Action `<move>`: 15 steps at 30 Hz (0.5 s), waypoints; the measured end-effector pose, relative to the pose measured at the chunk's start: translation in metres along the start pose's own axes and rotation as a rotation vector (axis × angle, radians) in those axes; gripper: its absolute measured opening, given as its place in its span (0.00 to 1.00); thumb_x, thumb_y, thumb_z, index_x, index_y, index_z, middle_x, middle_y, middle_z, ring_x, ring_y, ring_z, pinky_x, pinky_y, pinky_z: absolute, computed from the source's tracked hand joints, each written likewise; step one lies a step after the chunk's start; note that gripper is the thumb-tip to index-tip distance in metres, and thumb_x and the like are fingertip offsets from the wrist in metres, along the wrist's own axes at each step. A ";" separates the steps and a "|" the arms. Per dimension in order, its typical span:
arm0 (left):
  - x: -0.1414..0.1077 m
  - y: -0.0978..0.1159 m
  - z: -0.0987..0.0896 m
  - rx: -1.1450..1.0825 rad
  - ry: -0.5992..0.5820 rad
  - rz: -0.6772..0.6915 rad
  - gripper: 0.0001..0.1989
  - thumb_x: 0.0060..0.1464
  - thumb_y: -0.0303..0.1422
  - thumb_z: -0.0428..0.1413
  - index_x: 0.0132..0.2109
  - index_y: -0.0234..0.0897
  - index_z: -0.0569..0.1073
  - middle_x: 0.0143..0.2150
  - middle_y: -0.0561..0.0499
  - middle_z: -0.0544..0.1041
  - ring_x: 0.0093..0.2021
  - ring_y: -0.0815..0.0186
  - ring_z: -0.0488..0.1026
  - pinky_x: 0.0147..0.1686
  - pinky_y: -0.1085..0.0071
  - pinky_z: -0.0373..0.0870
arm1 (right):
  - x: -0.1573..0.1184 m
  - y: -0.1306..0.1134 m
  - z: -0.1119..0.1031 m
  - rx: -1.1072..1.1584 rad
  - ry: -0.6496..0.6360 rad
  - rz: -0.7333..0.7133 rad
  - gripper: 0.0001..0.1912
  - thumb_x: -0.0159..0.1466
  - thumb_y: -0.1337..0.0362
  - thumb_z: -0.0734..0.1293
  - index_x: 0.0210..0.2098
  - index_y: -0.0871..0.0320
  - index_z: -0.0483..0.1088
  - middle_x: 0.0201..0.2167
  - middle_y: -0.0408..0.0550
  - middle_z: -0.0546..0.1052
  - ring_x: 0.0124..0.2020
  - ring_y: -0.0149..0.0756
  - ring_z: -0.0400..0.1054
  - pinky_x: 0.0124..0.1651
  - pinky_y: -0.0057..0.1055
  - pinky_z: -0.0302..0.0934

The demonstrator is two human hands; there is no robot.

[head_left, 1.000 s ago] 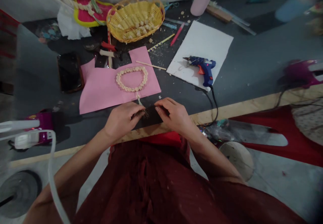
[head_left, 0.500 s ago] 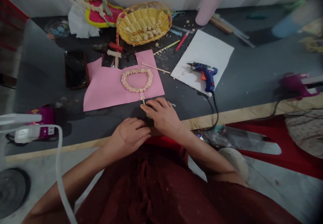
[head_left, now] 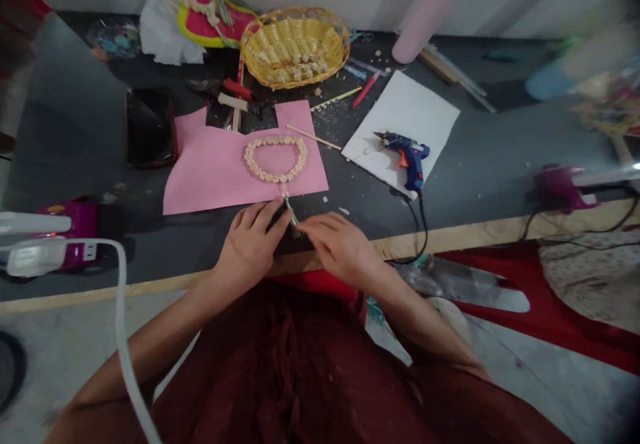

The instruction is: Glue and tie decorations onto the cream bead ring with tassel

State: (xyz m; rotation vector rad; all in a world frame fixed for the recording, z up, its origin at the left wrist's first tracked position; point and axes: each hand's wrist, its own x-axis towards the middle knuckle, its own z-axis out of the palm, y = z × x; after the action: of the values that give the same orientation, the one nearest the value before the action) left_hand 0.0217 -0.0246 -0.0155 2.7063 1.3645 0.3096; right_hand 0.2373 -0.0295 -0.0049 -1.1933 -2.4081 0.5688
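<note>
A loop of cream-coloured beads or small flowers, a garland (head_left: 275,140), lies on a pink sheet (head_left: 210,171). From its near end a short pale-green tassel (head_left: 293,221) hangs past the sheet's edge over the dark tabletop. My left hand (head_left: 253,237) has its thumb and fingertips closed on the upper part of the tassel, just below the loop. My right hand (head_left: 345,244) pinches the tassel's lower end between thumb and fingers. The exact grip of the right fingertips is partly hidden.
A blue glue gun (head_left: 407,157) rests on a white board (head_left: 425,111) at right, its cord running over the table edge. Behind stand a yellow wicker basket (head_left: 295,44) and a pink bottle (head_left: 425,17). A phone (head_left: 150,127) and purple power sockets (head_left: 83,231) are at left.
My left hand has moved up and forward onto the tassel near the loop. My right hand has slid right and down to the tassel's lower end. The garland stays on the sheet.
</note>
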 end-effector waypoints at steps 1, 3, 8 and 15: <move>0.001 0.001 0.001 0.011 -0.007 -0.008 0.27 0.56 0.20 0.49 0.62 0.33 0.68 0.64 0.38 0.68 0.59 0.48 0.65 0.55 0.51 0.67 | 0.007 0.005 0.000 0.005 0.049 0.032 0.19 0.67 0.74 0.57 0.53 0.63 0.71 0.49 0.55 0.78 0.49 0.41 0.69 0.55 0.41 0.65; 0.003 0.002 0.002 0.017 -0.015 -0.023 0.26 0.56 0.21 0.49 0.63 0.31 0.67 0.65 0.37 0.67 0.59 0.47 0.65 0.55 0.50 0.66 | 0.020 0.015 0.003 -0.032 0.098 0.093 0.20 0.67 0.74 0.56 0.56 0.64 0.69 0.50 0.57 0.76 0.51 0.43 0.68 0.56 0.43 0.64; 0.006 -0.001 0.006 0.014 0.020 -0.026 0.23 0.59 0.24 0.49 0.60 0.31 0.70 0.65 0.39 0.68 0.58 0.47 0.67 0.52 0.50 0.67 | 0.040 0.021 0.017 -0.129 0.010 0.105 0.23 0.66 0.74 0.56 0.58 0.64 0.68 0.50 0.57 0.75 0.50 0.45 0.67 0.56 0.46 0.62; 0.006 -0.005 0.011 0.024 0.060 0.011 0.22 0.60 0.24 0.48 0.60 0.30 0.70 0.65 0.43 0.68 0.56 0.49 0.67 0.51 0.51 0.65 | 0.038 0.019 0.021 -0.140 -0.035 0.134 0.23 0.67 0.73 0.56 0.60 0.62 0.67 0.51 0.55 0.75 0.50 0.44 0.65 0.54 0.43 0.62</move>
State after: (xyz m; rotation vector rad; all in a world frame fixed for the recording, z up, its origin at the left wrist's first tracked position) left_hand 0.0230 -0.0168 -0.0263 2.7462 1.3774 0.3815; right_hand 0.2178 0.0082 -0.0265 -1.4224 -2.4448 0.4696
